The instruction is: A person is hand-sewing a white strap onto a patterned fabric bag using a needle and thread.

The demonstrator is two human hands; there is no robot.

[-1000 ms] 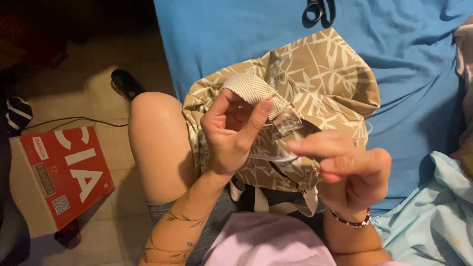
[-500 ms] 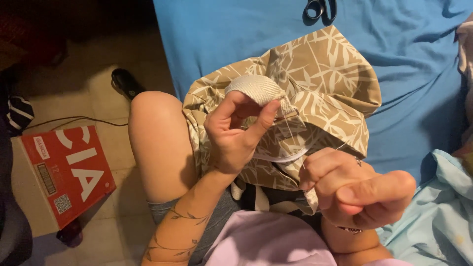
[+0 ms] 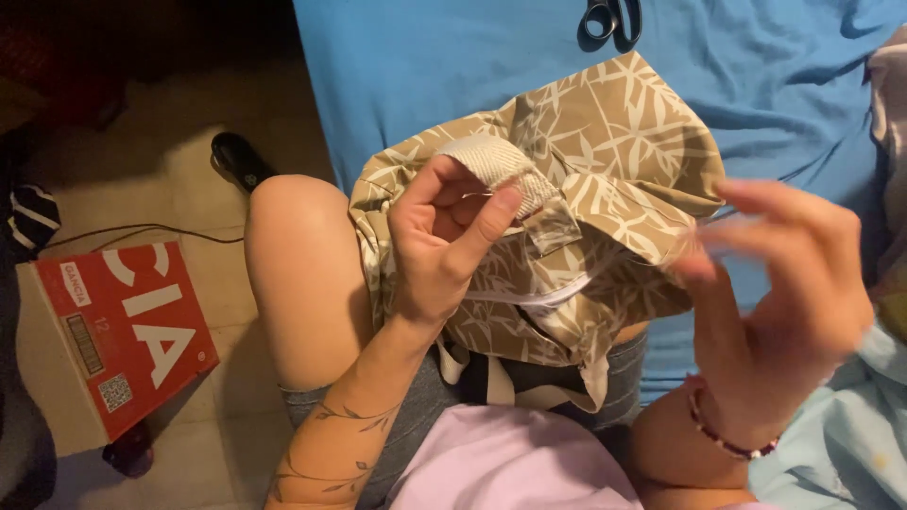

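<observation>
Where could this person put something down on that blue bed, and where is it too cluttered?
Bare blue sheet lies left of the scissors, above the patterned bag. Another patch lies between bag and pale cloth at the right edge. The lap is crowded: left hand pinches the bag's strap; right hand is raised.

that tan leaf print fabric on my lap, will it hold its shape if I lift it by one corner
Probably not. The tan leaf-print fabric lies in soft folds over the knee, so it likely droops. It looks light. The webbing strap pinched by the left hand seems stiffer.
</observation>
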